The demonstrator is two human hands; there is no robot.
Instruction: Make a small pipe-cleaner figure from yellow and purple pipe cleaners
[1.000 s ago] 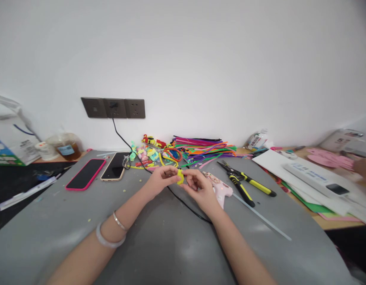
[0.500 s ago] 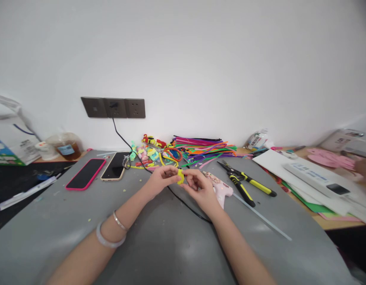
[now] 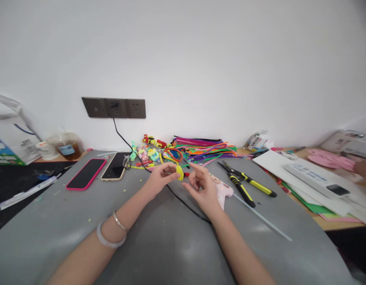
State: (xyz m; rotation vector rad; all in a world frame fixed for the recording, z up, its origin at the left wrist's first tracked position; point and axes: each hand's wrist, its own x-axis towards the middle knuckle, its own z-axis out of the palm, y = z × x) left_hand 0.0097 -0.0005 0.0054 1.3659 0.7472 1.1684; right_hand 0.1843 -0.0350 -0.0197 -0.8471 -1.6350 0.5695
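Note:
My left hand (image 3: 159,179) pinches a small yellow fuzzy piece (image 3: 180,173), perhaps bent pipe cleaner, between thumb and fingers above the grey mat. Just right of it is my right hand (image 3: 201,186). Its thumb and index finger are apart, with a gap between them and the yellow piece; I see nothing held in them. A bit of red shows between the two hands, and I cannot tell what it belongs to. Behind my right hand lies a pale pink glue gun (image 3: 223,192), partly hidden, with a translucent glue stick (image 3: 262,217) sticking out of its back.
Yellow-black pliers (image 3: 245,182) lie to the right. Pipe cleaners (image 3: 203,148) are heaped by the wall beside small colourful pieces (image 3: 149,152). Two phones (image 3: 86,174) rest on the left. A black cable (image 3: 185,204) crosses the mat (image 3: 159,245). Another person's hand (image 3: 364,170) is at far right.
My right thumb and index finger have come off the yellow piece and spread apart. The yellow piece stays in my left hand, slightly raised and turned.

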